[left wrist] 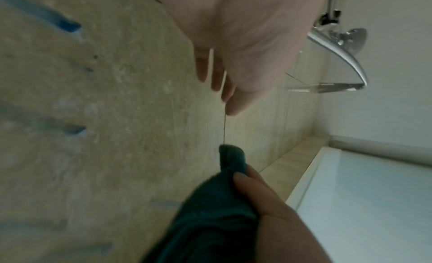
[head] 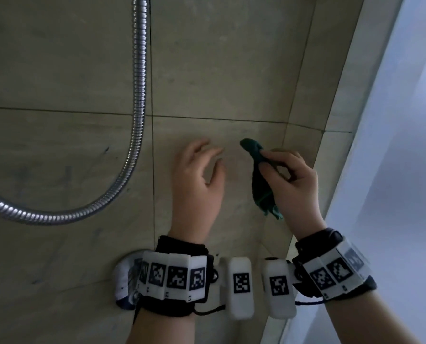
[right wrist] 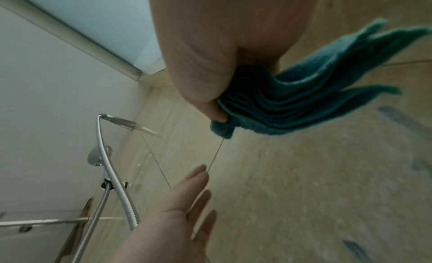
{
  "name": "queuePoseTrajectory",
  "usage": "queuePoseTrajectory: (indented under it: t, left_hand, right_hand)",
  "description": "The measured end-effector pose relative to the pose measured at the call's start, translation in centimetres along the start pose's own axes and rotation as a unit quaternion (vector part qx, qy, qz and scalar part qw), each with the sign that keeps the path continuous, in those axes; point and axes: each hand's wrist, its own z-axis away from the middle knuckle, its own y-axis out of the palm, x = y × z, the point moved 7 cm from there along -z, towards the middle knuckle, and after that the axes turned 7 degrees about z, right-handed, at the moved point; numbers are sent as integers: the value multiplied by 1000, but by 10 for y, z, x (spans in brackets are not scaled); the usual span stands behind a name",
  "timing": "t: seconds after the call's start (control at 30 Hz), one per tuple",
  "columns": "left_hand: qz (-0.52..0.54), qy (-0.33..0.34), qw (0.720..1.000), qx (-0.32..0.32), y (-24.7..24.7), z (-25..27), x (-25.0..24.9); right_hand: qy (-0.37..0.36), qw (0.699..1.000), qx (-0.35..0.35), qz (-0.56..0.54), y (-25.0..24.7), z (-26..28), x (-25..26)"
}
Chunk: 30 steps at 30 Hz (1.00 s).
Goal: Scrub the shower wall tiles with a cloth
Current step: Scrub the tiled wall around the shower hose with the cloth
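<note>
Beige wall tiles [head: 219,58] with dark grout lines, metal shower hose [head: 137,100] looped at left, frosted glass panel [head: 393,145] at right, green cloth [head: 260,180] bunched and pinched in right hand [head: 288,184] near the wall, left hand [head: 198,182] beside it, fingers loosely spread, nothing held.

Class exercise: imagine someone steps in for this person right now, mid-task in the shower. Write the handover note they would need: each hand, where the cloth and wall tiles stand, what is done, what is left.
Right hand: pinches the bunched teal cloth between thumb and fingers; its loose end hangs down.
Left hand: holds nothing, fingers relaxed, close to the wall tiles, beside the cloth.
Cloth: its top end is at or near the tile, just below a horizontal grout line; contact cannot be confirmed.
Shower hose: hangs to the left, away from both hands.
Done: cloth is in hand and at the wall.
Left: the scrubbing itself; blue streaks still show on the tiles.
</note>
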Motion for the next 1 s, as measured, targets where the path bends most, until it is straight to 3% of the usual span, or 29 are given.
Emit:
queuePoseTrajectory:
  t: [0.07,0.23,0.37,0.47,0.63,0.83,0.93,1.0]
  left_hand:
    - [-100,55,992,-44,-3,-10,-3]
    - [-268,37,962,-14,3,-21,13]
    - [-300,42,953,-6,7,-23,21]
    - [-299,47,953,-17,7,-24,24]
    - [-294,57,954,-29,8,-25,24]
    - [-297,56,953,-23,9,-24,23]
    - [-294,54,954,-23,9,-23,23]
    - [-292,53,955,-24,10,-23,22]
  right_hand:
    - [-27,999,-24,36,-3,-10,0]
    - [-142,981,-73,114,3,-38,8]
    - [-259,944,-95,183,29,-39,22]
    - [-310,920,-34,236,61,-36,21]
    - [-331,881,7,338,69,-31,1]
    - [-238,902,-92,349,44,-42,-11]
    - [-275,903,-22,330,69,-27,-1]
    - [-315,885,32,342,73,-23,4]
